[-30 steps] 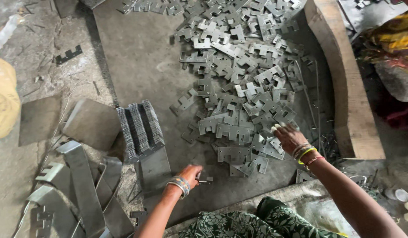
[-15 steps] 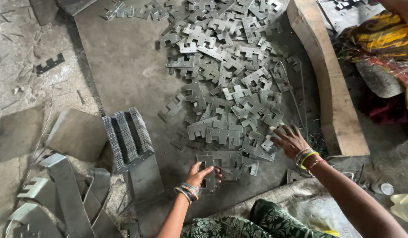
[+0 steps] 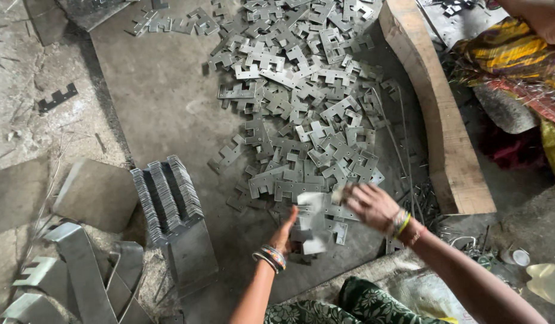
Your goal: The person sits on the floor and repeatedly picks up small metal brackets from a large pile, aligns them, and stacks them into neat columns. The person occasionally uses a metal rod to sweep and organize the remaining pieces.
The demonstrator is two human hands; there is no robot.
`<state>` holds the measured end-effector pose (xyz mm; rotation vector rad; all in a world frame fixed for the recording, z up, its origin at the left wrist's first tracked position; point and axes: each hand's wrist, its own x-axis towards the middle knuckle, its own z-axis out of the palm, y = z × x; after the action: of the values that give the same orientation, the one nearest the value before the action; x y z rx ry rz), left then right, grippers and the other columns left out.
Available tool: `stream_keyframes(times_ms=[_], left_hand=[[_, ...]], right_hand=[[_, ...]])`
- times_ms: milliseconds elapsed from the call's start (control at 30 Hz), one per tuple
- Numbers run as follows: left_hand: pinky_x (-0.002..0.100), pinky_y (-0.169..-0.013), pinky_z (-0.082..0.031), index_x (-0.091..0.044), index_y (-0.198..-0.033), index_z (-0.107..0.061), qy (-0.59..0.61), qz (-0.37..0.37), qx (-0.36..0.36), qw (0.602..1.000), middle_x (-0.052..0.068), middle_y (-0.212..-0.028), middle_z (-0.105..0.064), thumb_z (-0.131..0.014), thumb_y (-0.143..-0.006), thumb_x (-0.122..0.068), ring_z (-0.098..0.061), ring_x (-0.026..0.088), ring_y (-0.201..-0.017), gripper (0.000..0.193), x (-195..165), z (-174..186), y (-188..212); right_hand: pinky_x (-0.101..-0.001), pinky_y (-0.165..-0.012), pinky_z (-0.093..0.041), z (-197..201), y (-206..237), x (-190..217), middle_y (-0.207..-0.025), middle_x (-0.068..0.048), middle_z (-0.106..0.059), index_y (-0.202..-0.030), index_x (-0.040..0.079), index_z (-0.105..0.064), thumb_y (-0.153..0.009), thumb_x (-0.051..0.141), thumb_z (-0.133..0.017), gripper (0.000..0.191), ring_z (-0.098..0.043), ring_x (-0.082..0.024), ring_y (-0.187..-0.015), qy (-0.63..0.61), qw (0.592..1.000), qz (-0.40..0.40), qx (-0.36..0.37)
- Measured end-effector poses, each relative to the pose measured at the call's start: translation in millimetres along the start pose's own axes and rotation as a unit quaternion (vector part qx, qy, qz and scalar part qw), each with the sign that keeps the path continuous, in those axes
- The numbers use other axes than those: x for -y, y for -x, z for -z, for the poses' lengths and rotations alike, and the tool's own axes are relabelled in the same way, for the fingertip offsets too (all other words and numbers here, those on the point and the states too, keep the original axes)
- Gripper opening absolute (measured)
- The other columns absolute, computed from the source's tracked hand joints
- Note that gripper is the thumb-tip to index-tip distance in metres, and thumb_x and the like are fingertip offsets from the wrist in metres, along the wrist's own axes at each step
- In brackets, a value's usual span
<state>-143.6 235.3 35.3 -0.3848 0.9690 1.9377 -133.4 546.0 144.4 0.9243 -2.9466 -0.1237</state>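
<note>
Grey, gritty concrete floor fills the view, and a neat stack of plates, stood on edge in tight rows, serves as the landmark. Left of the stack lie bent metal strips and a flat slab, seemingly set aside out of the working area. Up and to the left of the stack one lone notched piece rests on the rough ground. Right of the stack, the left hand grips a flat notched plate from below, fingers closed on its lower edge, holding it up off the floor, probably so its edges can be lined up. Just right of that plate, the right hand, blurred by motion, hovers with fingers spread; whether it touches the plate I cannot tell. Up and to the right of the stack spreads a loose heap of plates, within easy reach of both hands. Farther right, a curved wooden block borders the heap and seems to keep it from sliding outward. Beyond it sits another person's bright cloth.
</note>
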Motion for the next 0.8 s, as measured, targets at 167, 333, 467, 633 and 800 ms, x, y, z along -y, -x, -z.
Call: stream_keyframes(times_ms=[167, 333, 467, 633, 800], left_hand=[[0.041, -0.071, -0.062, -0.013, -0.155, -0.024, -0.095, 0.03, -0.181, 0.978, 0.016, -0.118, -0.072, -0.079, -0.077, -0.031, -0.074, 0.022, -0.08, 0.097, 10, 1, -7], [0.036, -0.078, -0.053, -0.008, -0.159, -0.024, -0.186, 0.02, -0.18, 0.966, 0.019, -0.13, -0.069, -0.082, -0.078, -0.042, -0.069, 0.02, -0.1, 0.105, 11, 10, 0], [0.038, -0.076, -0.043, -0.006, -0.158, -0.034, -0.192, 0.003, -0.223, 0.956, 0.0, -0.138, -0.06, -0.07, -0.087, -0.064, -0.066, 0.019, -0.103, 0.099, -2, -1, 8], [0.036, -0.084, -0.059, -0.008, -0.136, -0.062, -0.027, -0.037, -0.106, 0.993, 0.004, -0.116, -0.073, -0.066, -0.082, -0.062, -0.07, 0.017, -0.102, 0.076, -22, 1, 11], [0.036, -0.087, -0.056, -0.009, -0.119, -0.07, -0.103, -0.106, -0.148, 0.978, 0.002, -0.111, -0.073, -0.079, -0.081, -0.045, -0.068, 0.014, -0.1, 0.053, -7, 24, 7]], right_hand=[[-0.0402, -0.112, -0.046, -18, -24, -51, -0.142, -0.011, -0.053, -0.134, 0.008, -0.061, -0.078, 0.013, -0.073, 0.057, -0.054, -0.031, -0.13, 0.034, 0.998, -0.023, -0.049], [-0.0458, -0.111, -0.042, -24, -27, -64, -0.136, -0.02, -0.056, -0.127, -0.004, -0.061, -0.073, 0.013, -0.073, 0.058, -0.054, -0.036, -0.128, -0.016, 1.0, 0.014, -0.003], [-0.045, -0.106, -0.046, -20, -28, -18, -0.132, -0.018, -0.063, -0.129, 0.001, -0.064, -0.083, 0.008, -0.068, 0.047, -0.057, -0.033, -0.124, 0.024, 0.996, 0.036, -0.072], [-0.0477, -0.107, -0.05, -11, -60, -7, -0.127, -0.011, -0.069, -0.124, 0.012, -0.067, -0.086, 0.001, -0.066, 0.039, -0.06, -0.029, -0.12, 0.068, 0.982, -0.004, -0.179], [-0.0564, -0.106, -0.041, -3, -118, -65, -0.129, -0.015, -0.063, -0.132, 0.007, -0.055, -0.081, 0.026, -0.079, 0.059, -0.054, -0.038, -0.126, -0.1, 0.919, -0.372, 0.086]])
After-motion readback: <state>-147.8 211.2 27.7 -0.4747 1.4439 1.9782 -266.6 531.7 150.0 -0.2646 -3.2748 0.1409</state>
